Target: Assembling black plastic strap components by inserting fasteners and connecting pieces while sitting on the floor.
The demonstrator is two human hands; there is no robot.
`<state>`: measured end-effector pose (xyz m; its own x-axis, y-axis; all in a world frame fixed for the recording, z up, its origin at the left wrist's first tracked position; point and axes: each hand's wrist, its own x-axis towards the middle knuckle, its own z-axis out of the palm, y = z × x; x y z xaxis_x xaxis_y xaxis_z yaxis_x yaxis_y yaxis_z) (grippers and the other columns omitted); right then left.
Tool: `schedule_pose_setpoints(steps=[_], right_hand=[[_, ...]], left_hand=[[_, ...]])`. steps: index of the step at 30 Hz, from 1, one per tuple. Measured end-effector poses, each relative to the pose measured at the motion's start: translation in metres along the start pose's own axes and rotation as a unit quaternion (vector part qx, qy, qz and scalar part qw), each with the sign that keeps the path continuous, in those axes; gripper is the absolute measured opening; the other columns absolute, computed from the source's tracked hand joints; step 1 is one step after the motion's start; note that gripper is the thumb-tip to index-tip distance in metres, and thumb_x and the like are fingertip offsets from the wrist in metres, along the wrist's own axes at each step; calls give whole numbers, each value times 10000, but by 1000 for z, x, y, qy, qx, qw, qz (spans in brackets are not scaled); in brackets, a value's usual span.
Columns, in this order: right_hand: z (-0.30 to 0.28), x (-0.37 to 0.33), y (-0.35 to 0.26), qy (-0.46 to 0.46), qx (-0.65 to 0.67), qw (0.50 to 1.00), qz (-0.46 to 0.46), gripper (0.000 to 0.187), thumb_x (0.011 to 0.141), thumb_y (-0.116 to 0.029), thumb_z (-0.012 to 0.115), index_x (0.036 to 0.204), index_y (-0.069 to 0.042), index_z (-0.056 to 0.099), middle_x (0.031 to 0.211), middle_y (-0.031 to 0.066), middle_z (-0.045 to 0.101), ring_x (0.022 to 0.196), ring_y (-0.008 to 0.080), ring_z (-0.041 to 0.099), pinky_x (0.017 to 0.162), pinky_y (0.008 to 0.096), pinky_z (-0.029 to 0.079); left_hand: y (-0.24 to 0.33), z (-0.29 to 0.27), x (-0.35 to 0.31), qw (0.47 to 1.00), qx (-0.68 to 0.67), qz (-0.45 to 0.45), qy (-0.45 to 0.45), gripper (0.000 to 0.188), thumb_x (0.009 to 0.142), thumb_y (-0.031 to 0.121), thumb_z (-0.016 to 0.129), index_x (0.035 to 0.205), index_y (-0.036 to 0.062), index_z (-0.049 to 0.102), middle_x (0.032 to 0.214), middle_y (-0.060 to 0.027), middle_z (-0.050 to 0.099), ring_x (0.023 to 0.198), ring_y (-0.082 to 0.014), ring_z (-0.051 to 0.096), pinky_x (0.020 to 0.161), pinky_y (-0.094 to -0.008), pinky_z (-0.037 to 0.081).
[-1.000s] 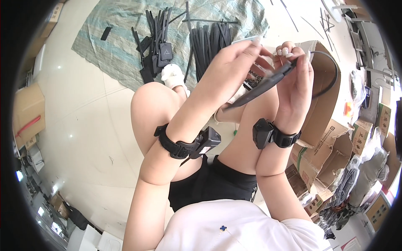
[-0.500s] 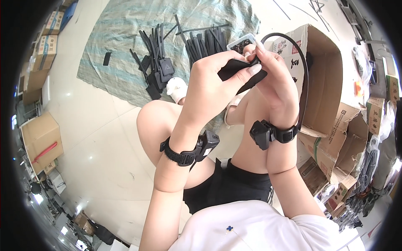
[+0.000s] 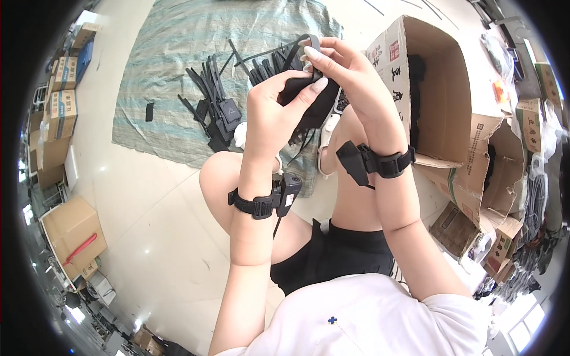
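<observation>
My left hand (image 3: 265, 110) grips a flat black tag (image 3: 320, 110), thumb on top and fingers beneath. A narrow black strap (image 3: 314, 46) rises from the tag's upper edge and bends into a loop. My right hand (image 3: 362, 80) pinches that strap between thumb and fingers, just above the left thumb. Beyond my hands, on the mat, several black tags with straps (image 3: 225, 113) lie in a pile. Loose black strips (image 3: 259, 71) lie beside them, partly hidden by my left hand. A container of small dark parts (image 3: 342, 102) shows only partly behind my right hand.
The striped woven mat (image 3: 172, 77) covers the floor ahead, with a single black piece (image 3: 149, 112) at its left. Open cardboard boxes (image 3: 439, 95) stand close on my right. Another carton (image 3: 74, 231) sits at the left. Both my wrists wear strapped black devices.
Both hands have shifted left with the tag. The strap's long arc right of my right hand is gone; it now forms a small loop above the tag.
</observation>
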<state>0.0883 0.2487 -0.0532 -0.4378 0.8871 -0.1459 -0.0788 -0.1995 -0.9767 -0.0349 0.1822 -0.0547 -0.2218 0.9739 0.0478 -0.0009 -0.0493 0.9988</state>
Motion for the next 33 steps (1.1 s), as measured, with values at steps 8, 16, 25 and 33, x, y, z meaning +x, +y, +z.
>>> schedule_pose_setpoints(steps=[8,16,25,33], right_hand=[[-101,17,10,106,-252,960,-63,275,843,-205,575,1065,-45,605,855,84,643,811,132,594,736,234,445],[-223,66,368,42,-494,864,87,317,813,-158,567,1078,16,578,1006,201,616,966,312,588,828,358,452],[-192,72,443,-47,-588,792,161,214,678,-134,636,829,18,641,877,242,604,876,363,583,774,410,465],[-215,77,404,63,-574,805,138,157,691,-148,654,738,1,638,766,209,618,768,347,605,698,388,477]], left_hand=[[-1,-14,4,967,-197,-125,104,200,815,192,653,846,-5,630,714,-1,611,603,-35,543,559,-162,434],[-10,-3,6,963,-210,-136,99,207,817,180,651,827,-25,630,705,-27,626,586,-48,563,524,-166,448],[-5,-18,-2,973,-161,-149,72,205,824,169,637,890,-24,618,753,-41,637,629,-64,596,555,-173,465],[-7,-14,3,973,-172,-139,64,200,821,168,642,889,-20,622,749,-43,642,631,-63,596,559,-172,462]])
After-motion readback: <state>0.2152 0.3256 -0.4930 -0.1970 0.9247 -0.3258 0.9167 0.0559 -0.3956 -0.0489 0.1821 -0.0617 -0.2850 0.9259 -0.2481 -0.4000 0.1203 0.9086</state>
